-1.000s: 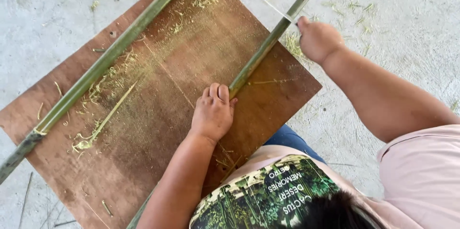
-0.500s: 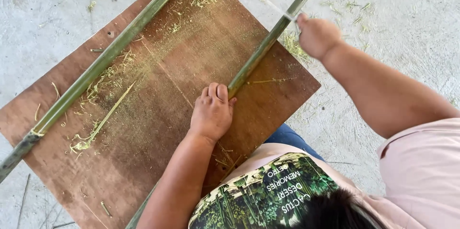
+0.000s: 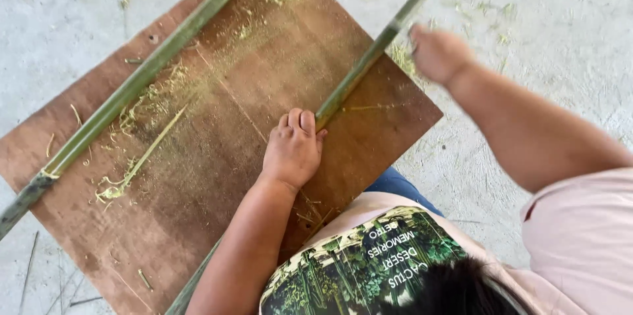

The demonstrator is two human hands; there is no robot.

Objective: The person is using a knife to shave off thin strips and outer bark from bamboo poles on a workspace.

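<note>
We see two bare forearms, with no watch, ring or glove on the left hand (image 3: 293, 150) or on the blurred right hand (image 3: 438, 55); we wear a pale pink short-sleeved shirt (image 3: 580, 236), its sleeve ending above the elbow on the right side; the front of the shirt carries a printed panel (image 3: 356, 265) in greens and black with plant shapes and white lettering; below it we glimpse blue denim trousers (image 3: 402, 186); dark hair (image 3: 455, 292) shows at the bottom edge.
</note>
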